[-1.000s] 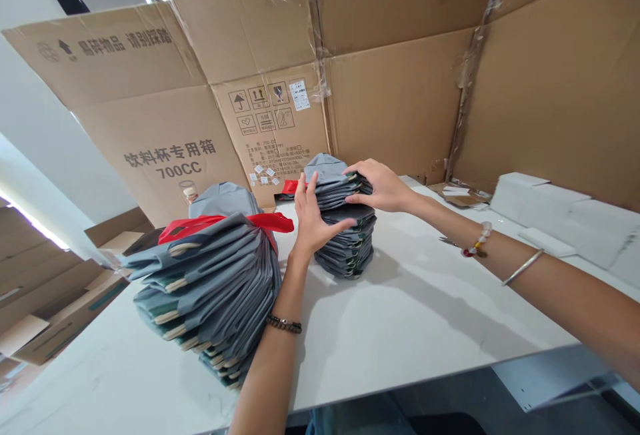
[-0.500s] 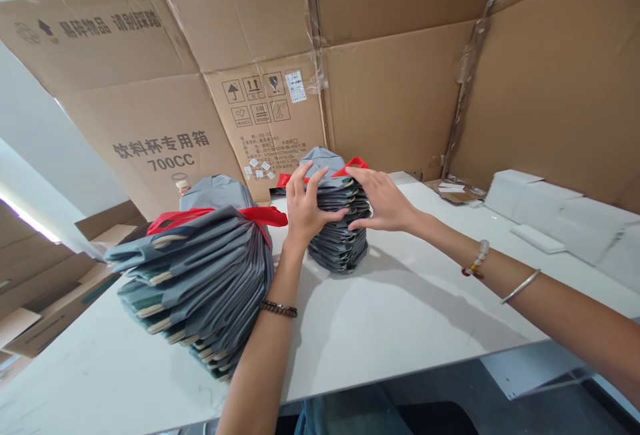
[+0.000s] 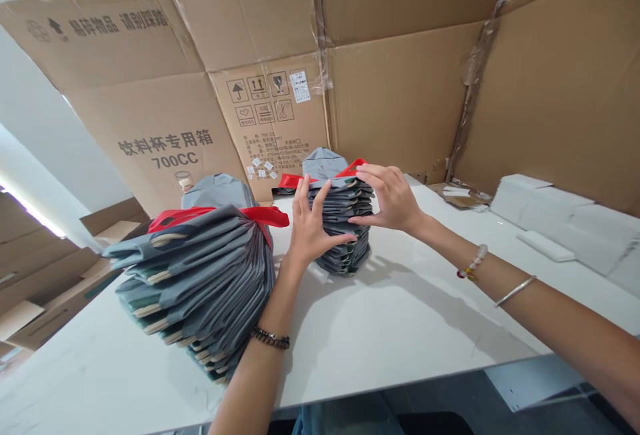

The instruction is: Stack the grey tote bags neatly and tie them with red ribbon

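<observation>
A smaller bundle of folded grey fabric (image 3: 345,211) stands upright on the white table, with a red strap (image 3: 295,180) across its top. My left hand (image 3: 314,225) is at its left front, fingers stretched up and thumb spread out across the front. On the other side, my right hand (image 3: 393,201) has its fingertips by the top edge near the strap and its thumb lower, apart from the fingers. Firm contact is hard to make out for either hand. Left of my left forearm sits a larger, fanned bundle of grey fabric (image 3: 210,281) with green and beige edges and its own red strap (image 3: 183,218).
Tall cardboard panels (image 3: 395,88) enclose the back and right of the white table (image 3: 400,335). White boxes (image 3: 565,208) line the right side, near a flattened piece of cardboard (image 3: 460,196). Open cartons (image 3: 65,295) stand beyond the table's left edge.
My left hand has shifted slightly right and down, its thumb reaching farther across the bundle's front. My right hand has moved a little; its fingers are bent more. The view has turned slightly left.
</observation>
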### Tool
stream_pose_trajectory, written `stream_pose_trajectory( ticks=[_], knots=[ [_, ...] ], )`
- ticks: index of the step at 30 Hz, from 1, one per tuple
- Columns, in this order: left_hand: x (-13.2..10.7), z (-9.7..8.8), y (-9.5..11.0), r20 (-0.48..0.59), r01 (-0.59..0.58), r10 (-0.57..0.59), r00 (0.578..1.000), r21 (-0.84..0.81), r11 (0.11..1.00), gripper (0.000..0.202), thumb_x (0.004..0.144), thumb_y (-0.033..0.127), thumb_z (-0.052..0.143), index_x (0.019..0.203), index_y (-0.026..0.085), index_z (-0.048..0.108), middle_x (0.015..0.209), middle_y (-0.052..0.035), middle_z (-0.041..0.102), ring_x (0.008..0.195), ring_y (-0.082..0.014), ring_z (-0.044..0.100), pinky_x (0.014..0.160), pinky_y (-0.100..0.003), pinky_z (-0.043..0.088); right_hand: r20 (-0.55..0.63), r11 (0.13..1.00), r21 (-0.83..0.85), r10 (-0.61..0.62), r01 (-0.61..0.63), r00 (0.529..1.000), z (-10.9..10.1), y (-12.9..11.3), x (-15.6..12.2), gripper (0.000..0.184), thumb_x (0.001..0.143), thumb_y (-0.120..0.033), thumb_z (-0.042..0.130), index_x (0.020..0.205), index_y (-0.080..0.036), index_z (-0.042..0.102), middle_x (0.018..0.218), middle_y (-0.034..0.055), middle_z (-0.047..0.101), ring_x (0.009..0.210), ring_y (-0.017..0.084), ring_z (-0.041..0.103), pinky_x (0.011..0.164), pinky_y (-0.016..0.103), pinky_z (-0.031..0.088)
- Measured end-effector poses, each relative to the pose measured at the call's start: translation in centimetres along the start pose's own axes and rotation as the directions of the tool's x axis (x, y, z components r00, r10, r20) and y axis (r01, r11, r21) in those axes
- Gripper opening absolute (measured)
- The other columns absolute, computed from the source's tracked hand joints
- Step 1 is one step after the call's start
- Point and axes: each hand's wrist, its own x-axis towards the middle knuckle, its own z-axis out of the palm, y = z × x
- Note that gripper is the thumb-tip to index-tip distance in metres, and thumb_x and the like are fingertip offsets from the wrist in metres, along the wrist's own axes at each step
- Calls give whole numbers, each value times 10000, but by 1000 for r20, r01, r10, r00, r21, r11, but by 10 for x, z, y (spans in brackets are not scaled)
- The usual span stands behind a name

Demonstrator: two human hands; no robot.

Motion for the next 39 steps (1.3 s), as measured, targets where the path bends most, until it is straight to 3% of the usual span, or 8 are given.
stream_pose_trajectory(
  ticks=[5,10,13,18,21,27,32,39],
  knots=[
    [3,5,-5,-136,-139,151,979,89,986,933,678,741,707,1435,258,456,1552,-186,338,1449,-379,338,1170,-522,295,180,994,26,100,-106,979,-4,-14,-18,859,920,-611,534,1549,-210,108,1479,217,451,1362,357,446,1054,538,364],
    [3,8,-8,-114,-177,200,973,186,966,680,756,735,629,1292,316,616,1424,-113,537,1367,-330,471,1181,-471,293,229,990,24,131,-139,965,4,-29,-38,1019,869,-714,525,1574,-218,-17,1572,231,308,1460,368,303,1146,624,243],
    [-4,7,-6,-110,-131,148,983,150,980,715,773,730,616,1329,281,586,1448,-139,511,1392,-336,439,1176,-473,294,231,991,-8,134,-136,964,11,-29,-40,992,884,-692,527,1570,-211,-4,1568,243,311,1469,356,293,1151,631,237],
    [-28,5,-5,-43,-25,27,999,51,998,1051,681,788,659,1501,207,352,1577,-231,276,1479,-408,257,1168,-565,257,208,993,-52,114,-105,971,15,-23,-34,844,902,-646,540,1529,-222,164,1546,240,360,1471,358,288,1149,666,209],
    [-36,7,-8,-13,-10,10,1000,45,999,1028,720,743,667,1525,218,303,1601,-231,204,1494,-413,209,1166,-587,240,159,997,-60,67,-58,985,15,-20,-31,831,901,-637,557,1515,-237,164,1539,234,377,1476,351,279,1150,672,202],
    [-34,13,-13,-11,-17,17,1000,63,998,926,778,734,607,1504,215,359,1596,-231,227,1495,-412,209,1161,-581,249,233,996,6,84,-87,969,11,-19,-33,911,892,-696,515,1552,-243,80,1586,225,287,1487,365,241,1140,686,216],
    [-36,19,-14,-66,-34,39,997,85,996,830,812,709,580,1462,216,424,1562,-228,301,1482,-391,262,1168,-567,257,241,997,72,-11,-7,971,11,-13,-41,1101,810,-750,590,1581,-267,-30,1632,215,147,1499,395,167,1130,719,199],
    [-45,19,-9,-83,103,-103,991,0,995,954,767,692,659,1520,236,290,1575,-223,263,1487,-385,252,1173,-570,264,294,998,-6,60,-61,954,19,-6,-46,982,841,-724,564,1576,-286,84,1619,195,220,1479,408,233,1131,741,131]
  ],
)
